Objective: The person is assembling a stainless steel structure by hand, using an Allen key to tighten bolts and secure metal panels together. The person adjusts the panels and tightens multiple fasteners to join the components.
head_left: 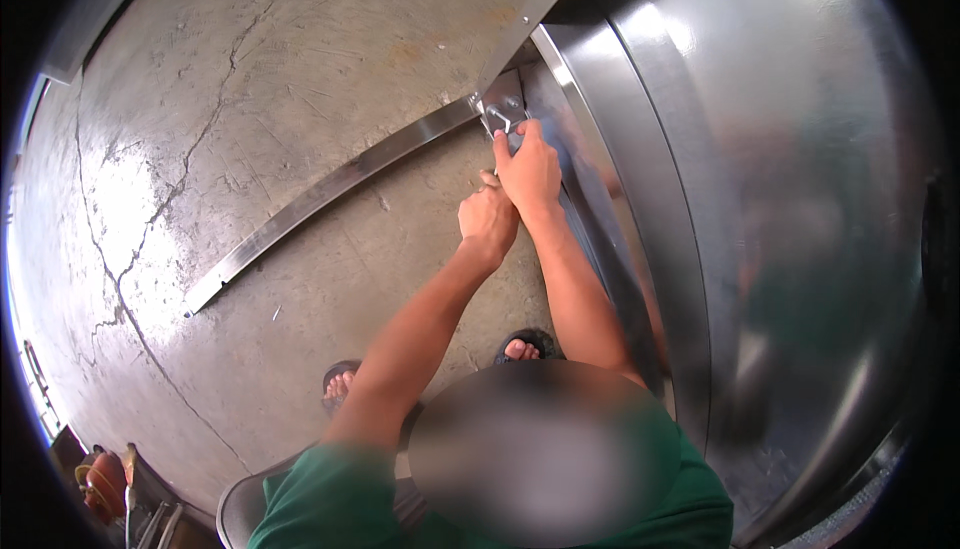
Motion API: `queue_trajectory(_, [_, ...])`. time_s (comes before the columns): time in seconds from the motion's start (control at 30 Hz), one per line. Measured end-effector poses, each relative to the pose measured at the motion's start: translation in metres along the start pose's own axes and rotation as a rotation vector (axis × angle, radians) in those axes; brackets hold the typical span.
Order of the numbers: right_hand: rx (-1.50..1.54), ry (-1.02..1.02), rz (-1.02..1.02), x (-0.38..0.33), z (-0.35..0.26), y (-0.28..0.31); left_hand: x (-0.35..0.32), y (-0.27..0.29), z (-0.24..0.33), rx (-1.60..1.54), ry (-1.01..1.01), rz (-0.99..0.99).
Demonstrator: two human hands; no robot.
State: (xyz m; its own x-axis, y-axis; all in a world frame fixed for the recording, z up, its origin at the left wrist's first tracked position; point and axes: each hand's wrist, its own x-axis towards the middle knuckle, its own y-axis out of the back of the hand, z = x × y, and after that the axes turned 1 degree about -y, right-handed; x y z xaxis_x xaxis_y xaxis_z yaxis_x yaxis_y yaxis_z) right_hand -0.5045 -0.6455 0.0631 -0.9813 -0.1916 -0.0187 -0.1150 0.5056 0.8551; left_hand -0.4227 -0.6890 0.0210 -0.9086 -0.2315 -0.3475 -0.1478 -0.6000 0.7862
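Observation:
A small metal corner bracket with bolts sits where a long steel strip meets another steel bar. My right hand is closed at the bracket, thumb and forefinger pinched close to a thin, bright bent metal piece. Whether the fingers grip that piece or something behind it, I cannot tell. Just below and left, touching the right wrist, my left hand is curled closed; what it holds, if anything, is hidden.
A large shiny stainless steel panel stands along my right side. Cracked concrete floor spreads to the left. My sandalled feet are below the hands. At lower left lie an orange-red object and several tools.

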Motion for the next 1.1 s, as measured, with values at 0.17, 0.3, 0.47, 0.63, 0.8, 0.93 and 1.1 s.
queue_trajectory(0.17, [0.267, 0.031, -0.021, 0.008, 0.005, -0.012, -0.005, 0.014, -0.020, -0.209, 0.041, 0.027])
queue_trajectory(0.3, [0.159, 0.029, -0.036, 0.010, 0.006, -0.013, -0.011, 0.008, -0.035, -0.369, -0.030, 0.203])
queue_trajectory(0.47, [-0.008, -0.032, -0.076, 0.013, -0.001, -0.002, -0.004, -0.005, -0.022, -0.451, 0.038, 0.209])
queue_trajectory(0.63, [0.011, 0.018, -0.063, 0.018, -0.002, -0.003, -0.008, -0.004, -0.032, -0.407, 0.032, 0.261])
queue_trajectory(0.8, [0.116, -0.060, -0.121, 0.027, -0.004, 0.004, -0.002, 0.002, -0.042, -0.375, -0.029, 0.249])
queue_trajectory(0.93, [0.179, -0.094, -0.174, 0.024, 0.003, 0.013, -0.013, 0.013, -0.042, -0.453, -0.085, 0.339])
queue_trajectory(1.1, [1.051, -0.469, -0.568, 0.026, 0.034, -0.003, -0.021, 0.075, -0.065, -0.373, -0.238, 0.432])
